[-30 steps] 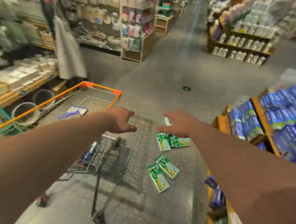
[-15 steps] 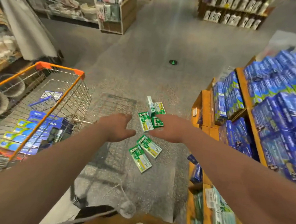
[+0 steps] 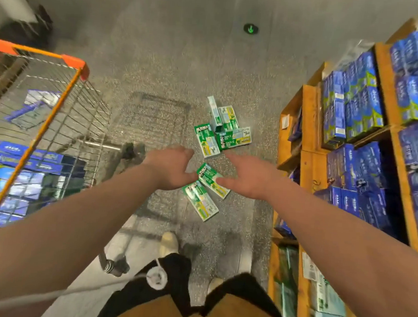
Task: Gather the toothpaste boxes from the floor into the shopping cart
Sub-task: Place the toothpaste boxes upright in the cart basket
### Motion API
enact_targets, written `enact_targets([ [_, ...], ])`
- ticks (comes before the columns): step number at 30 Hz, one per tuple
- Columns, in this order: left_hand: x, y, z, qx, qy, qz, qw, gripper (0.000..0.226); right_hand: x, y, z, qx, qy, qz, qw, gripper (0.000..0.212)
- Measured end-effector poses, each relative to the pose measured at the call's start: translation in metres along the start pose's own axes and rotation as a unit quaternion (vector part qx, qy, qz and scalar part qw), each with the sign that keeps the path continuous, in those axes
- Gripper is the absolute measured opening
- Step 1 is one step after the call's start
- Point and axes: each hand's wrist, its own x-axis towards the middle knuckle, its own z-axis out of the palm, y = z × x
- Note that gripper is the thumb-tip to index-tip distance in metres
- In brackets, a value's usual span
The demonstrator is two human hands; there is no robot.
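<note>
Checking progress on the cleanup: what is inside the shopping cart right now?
The shopping cart holds blue boxes in rows, one lying apart. No green boxes show inside; the near end is cut off.

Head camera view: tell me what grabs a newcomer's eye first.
The scatter of green toothpaste boxes on the speckled grey floor at centre draws the eye first, with the left hand and right hand both open and reaching down over the nearer ones. Next come the orange-rimmed shopping cart at left, already holding blue boxes, and the wooden shelves of blue packs at right.
</note>
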Motion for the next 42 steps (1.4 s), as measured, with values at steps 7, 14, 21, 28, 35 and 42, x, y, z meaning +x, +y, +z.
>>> enact_targets([
  [7, 0.120, -0.034, 0.079, 0.019, -0.037, 0.041, 0.998, 0.079, 0.118, 0.027, 0.089, 0.049, -0.031, 0.025, 0.998, 0.094],
  [14, 0.253, -0.050, 0.238, 0.041, -0.089, 0.029, 0.995, 0.076, 0.250, 0.092, 0.232, 0.049, -0.076, -0.008, 0.996, 0.089],
  [21, 0.368, -0.062, 0.407, 0.041, -0.127, 0.031, 0.991, 0.075, 0.368, 0.151, 0.378, 0.052, -0.077, 0.006, 0.996, 0.093],
  [28, 0.466, -0.079, 0.524, 0.108, -0.146, 0.099, 0.978, 0.079, 0.479, 0.193, 0.496, 0.055, -0.084, 0.066, 0.993, 0.080],
  [35, 0.515, -0.098, 0.574, 0.134, -0.135, 0.189, 0.963, 0.088, 0.537, 0.219, 0.555, 0.075, -0.041, 0.116, 0.990, 0.081],
  [42, 0.514, -0.089, 0.592, 0.175, -0.132, 0.213, 0.952, 0.104, 0.541, 0.225, 0.565, 0.102, -0.068, 0.161, 0.979, 0.095],
])
